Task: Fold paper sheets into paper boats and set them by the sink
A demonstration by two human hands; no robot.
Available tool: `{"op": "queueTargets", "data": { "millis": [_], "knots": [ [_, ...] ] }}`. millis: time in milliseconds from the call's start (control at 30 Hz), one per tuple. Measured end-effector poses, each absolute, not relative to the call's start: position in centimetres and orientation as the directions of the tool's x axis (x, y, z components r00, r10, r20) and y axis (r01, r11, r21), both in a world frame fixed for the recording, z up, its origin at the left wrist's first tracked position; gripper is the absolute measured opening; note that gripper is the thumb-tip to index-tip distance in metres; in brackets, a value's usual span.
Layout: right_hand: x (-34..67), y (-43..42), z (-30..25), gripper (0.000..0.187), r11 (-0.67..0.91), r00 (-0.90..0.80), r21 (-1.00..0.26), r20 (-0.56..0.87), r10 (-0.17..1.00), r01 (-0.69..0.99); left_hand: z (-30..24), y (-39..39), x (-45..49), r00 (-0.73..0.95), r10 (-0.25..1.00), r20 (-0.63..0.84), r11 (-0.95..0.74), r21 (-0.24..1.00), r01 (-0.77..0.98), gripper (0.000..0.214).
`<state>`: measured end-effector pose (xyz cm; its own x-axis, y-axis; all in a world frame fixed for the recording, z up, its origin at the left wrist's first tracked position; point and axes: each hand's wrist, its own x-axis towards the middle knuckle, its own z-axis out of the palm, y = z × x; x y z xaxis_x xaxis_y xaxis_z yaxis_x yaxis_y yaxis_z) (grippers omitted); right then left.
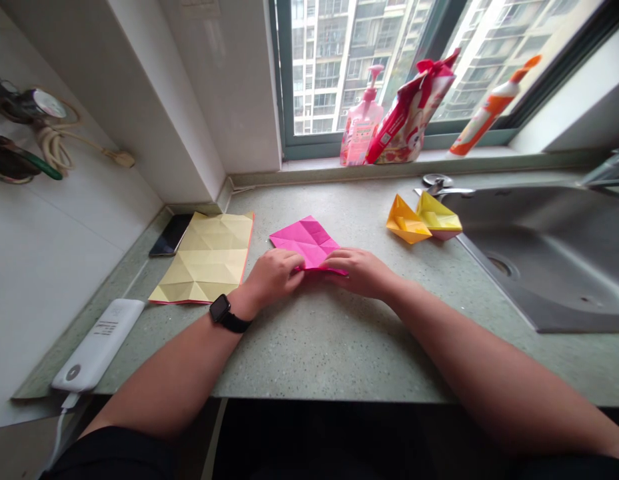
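Observation:
A creased pink sheet of origami paper (pixel 309 239) lies on the speckled counter with a corner pointing toward the window. Its near edge is folded up a little between my hands. My left hand (pixel 275 275), below a black wristwatch (pixel 224 311), pinches the paper's near left part between thumb and fingers. On the near right part, my right hand (pixel 362 270) grips the edge, its fingers on top and its thumb hidden underneath. Left of the hands lies a larger creased pale yellow sheet (pixel 209 257) with an orange-red underside showing at its edges.
Two folded paper boats, one orange (pixel 408 223) and one yellow (pixel 439 217), stand beside the steel sink (pixel 549 320). At left are a phone (pixel 170 235) and a cabled white power bank (pixel 100 343). A pump bottle (pixel 360 130), a red bag (pixel 414 113) and an orange-white bottle (pixel 486 113) line the windowsill.

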<state>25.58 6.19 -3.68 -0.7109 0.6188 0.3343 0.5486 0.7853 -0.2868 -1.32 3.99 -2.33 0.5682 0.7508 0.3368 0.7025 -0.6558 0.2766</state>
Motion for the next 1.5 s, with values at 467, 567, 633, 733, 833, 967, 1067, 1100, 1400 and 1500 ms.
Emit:
{"op": "queueTargets", "data": {
  "millis": [467,567,633,733,833,967,1067,1100,1400,1500],
  "knots": [
    [27.0,7.4,-4.4,0.026,0.664,-0.582,-0.391,0.322,0.747,0.637,-2.7,2.7,-0.2,0.460,0.855,0.241,-0.508,0.570,0.646,0.034],
    [26.8,7.4,-4.6,0.030,0.628,-0.531,-0.413,0.336,0.778,0.659,-2.9,2.4,0.3,0.421,0.886,0.193,-0.431,0.678,0.596,0.042],
    [26.7,7.5,-4.8,0.030,0.609,-0.506,-0.417,0.339,0.793,0.675,-3.1,2.3,0.4,0.404,0.896,0.183,-0.410,0.690,0.596,0.042],
    [26.5,7.7,-5.2,0.031,0.593,-0.480,-0.413,0.352,0.804,0.691,-3.1,2.4,0.4,0.386,0.901,0.199,-0.416,0.651,0.635,0.039],
    [26.4,7.9,-5.6,0.031,0.604,-0.483,-0.395,0.367,0.795,0.693,-3.0,2.5,0.3,0.413,0.885,0.217,-0.456,0.585,0.671,0.032],
    [26.2,8.1,-5.9,0.024,0.623,-0.496,-0.373,0.385,0.778,0.688,-3.0,2.7,0.1,0.491,0.835,0.247,-0.546,0.470,0.694,0.009],
    [26.1,8.1,-5.9,0.019,0.626,-0.497,-0.364,0.390,0.775,0.690,-3.1,2.8,-0.1,0.551,0.788,0.276,-0.616,0.383,0.689,0.010],
    [26.1,8.1,-6.0,0.019,0.624,-0.496,-0.362,0.390,0.776,0.692,-3.1,2.8,-0.1,0.568,0.774,0.280,-0.633,0.365,0.683,0.010],
    [25.4,7.4,-6.4,0.046,0.574,-0.469,-0.378,0.337,0.816,0.727,-3.4,3.5,-0.8,0.647,0.726,0.231,-0.682,0.357,0.638,0.026],
    [24.8,6.9,-6.9,0.067,0.523,-0.440,-0.378,0.288,0.851,0.764,-3.7,3.6,-0.9,0.664,0.710,0.234,-0.699,0.344,0.627,0.028]
  ]
}}
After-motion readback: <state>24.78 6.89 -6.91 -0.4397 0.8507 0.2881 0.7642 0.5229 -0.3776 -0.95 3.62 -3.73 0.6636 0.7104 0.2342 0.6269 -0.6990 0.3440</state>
